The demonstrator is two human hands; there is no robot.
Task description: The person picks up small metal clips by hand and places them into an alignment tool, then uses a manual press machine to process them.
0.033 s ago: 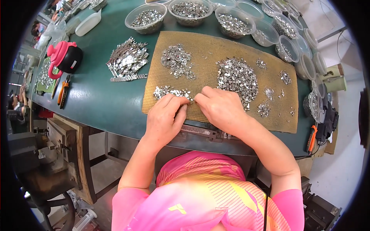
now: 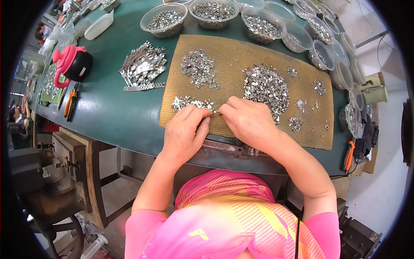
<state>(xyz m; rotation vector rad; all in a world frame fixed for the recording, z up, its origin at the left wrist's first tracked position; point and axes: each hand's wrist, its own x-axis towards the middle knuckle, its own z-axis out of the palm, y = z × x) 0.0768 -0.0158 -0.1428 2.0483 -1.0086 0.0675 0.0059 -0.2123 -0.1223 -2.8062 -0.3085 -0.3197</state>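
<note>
Near the front edge of a brown textured mat (image 2: 241,49), my left hand (image 2: 183,129) and my right hand (image 2: 250,123) face each other with fingertips closed in a pinch. What they hold, if anything, is too small and hidden by the fingers. Just beyond my left fingers lies a small heap of shiny metal links (image 2: 183,102). A large pile of metal link pieces (image 2: 265,88) sits beyond my right hand. Farther back at left is a pile of thin metal pieces (image 2: 198,67). Below my hands, a dark metal bar-like fixture (image 2: 222,146) lies along the table edge.
Left of the mat rests a stack of metal watch bands (image 2: 144,64). A pink-and-black pot (image 2: 73,64) and orange-handled pliers (image 2: 71,103) stand farther left. Plastic bowls of metal parts (image 2: 164,21) line the back and right. Another orange-handled tool (image 2: 348,156) lies at right.
</note>
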